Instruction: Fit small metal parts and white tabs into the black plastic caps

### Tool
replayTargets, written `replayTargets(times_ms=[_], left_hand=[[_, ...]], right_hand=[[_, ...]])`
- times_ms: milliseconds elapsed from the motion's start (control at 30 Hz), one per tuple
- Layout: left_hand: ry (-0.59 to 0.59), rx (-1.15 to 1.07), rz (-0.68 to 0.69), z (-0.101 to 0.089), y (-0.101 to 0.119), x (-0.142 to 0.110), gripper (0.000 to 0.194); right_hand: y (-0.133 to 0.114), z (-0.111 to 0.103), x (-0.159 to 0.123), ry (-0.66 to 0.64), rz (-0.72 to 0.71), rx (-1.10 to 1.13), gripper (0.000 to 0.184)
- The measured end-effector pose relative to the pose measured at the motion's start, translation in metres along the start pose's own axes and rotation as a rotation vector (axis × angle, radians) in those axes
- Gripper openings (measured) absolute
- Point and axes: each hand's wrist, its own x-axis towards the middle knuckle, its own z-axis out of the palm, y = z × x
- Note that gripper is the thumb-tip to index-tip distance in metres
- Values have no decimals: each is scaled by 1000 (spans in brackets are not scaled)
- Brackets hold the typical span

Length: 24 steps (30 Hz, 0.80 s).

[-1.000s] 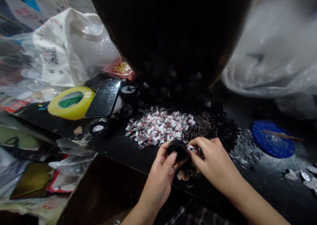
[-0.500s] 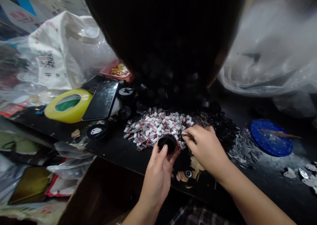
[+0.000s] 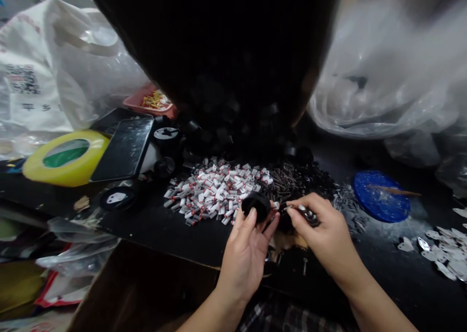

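Over the black tabletop (image 3: 156,232), left fingers (image 3: 248,222) clamp a round black part (image 3: 258,203) at the pale pile's (image 3: 215,188) four o'clock and right fingers (image 3: 299,223) pinch a dark object (image 3: 311,217), seemingly close two-handed work calling for steadiness.

The left hand (image 3: 243,254) and black cup (image 3: 256,206) are now farther right relative to the white sleeves (image 3: 219,188). The right hand (image 3: 323,234) is also displaced right, its dark, shiny-spotted item (image 3: 308,215) now exposed. More metal plates (image 3: 450,249) show at right.
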Motion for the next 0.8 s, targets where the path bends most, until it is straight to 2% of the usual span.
replayTargets(times_ms=[100, 167, 333, 433, 567, 667, 800], left_hand=[[-27, 10, -45, 2, -1, -7, 14], [-30, -1, -85, 4, -2, -10, 16], [20, -56, -124, 7, -4, -14, 15], [33, -48, -128, 7, -5, -14, 13], [19, 32, -80, 6, -6, -15, 15], [34, 128, -18, 4, -8, -19, 23], [162, 231, -24, -2, -9, -24, 40]], right_hand=[[-2, -6, -2, -3, 84, 253, 14], [-4, -7, -4, -2, 96, 290, 12], [-4, -8, -9, 16, 71, 214, 10], [-3, -9, -12, -9, 73, 255, 9], [-1, -9, -14, -28, 48, 180, 10], [-5, -11, -15, -19, 27, 90, 9], [-14, -15, -17, -28, 85, 72, 2]])
